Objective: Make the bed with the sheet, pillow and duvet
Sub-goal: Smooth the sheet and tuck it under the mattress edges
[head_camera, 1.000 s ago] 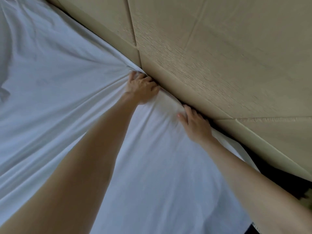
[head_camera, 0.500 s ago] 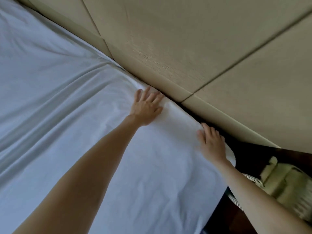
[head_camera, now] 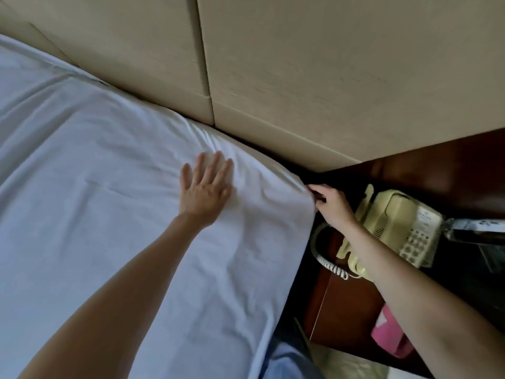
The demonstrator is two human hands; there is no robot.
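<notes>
A white sheet (head_camera: pixel 109 187) covers the mattress and fills the left of the view, creased near its corner. My left hand (head_camera: pixel 206 187) lies flat on the sheet with fingers spread, close to the head edge. My right hand (head_camera: pixel 329 202) is at the mattress corner, its fingers curled onto the sheet's edge where it drops down the side. No pillow or duvet is in view.
A beige padded headboard (head_camera: pixel 273 77) runs along the top. To the right stands a dark wooden bedside table (head_camera: pixel 464 165) with a cream telephone (head_camera: pixel 404 228) and its coiled cord. A pink item (head_camera: pixel 388 335) sits lower on the table.
The view swung right toward the mattress corner. My left hand slid along the sheet and flattened out. My right hand moved off the head edge to grip the sheet at the corner.
</notes>
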